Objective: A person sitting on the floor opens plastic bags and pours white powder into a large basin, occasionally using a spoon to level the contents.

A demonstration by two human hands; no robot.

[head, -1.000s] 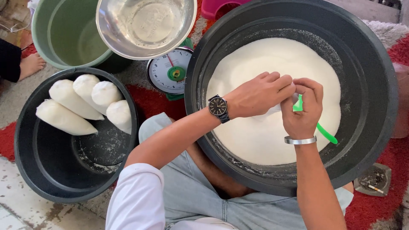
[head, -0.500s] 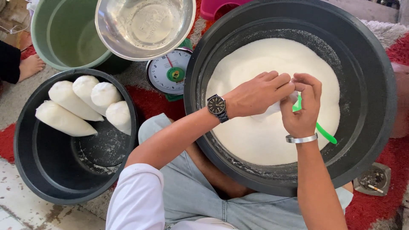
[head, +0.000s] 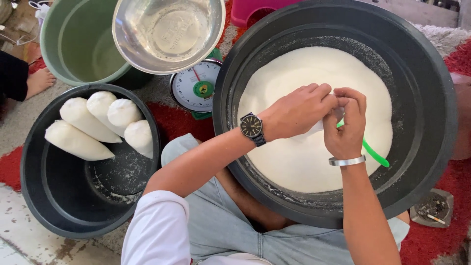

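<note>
A: The big black tub [head: 431, 98] is looking like matt plastic, dusted with fine white grains [head: 294, 162].

B: And the steel bowl [head: 169, 34] is shining glossy and smooth; the red rug [head: 171, 120] is looking rough and woolly.

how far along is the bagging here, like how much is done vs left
Done: four filled white bags lie in the smaller black tub. In hand: left hand and right hand pinch a clear bag by a green strip. Left: the large black tub holds much white granular powder.
</note>
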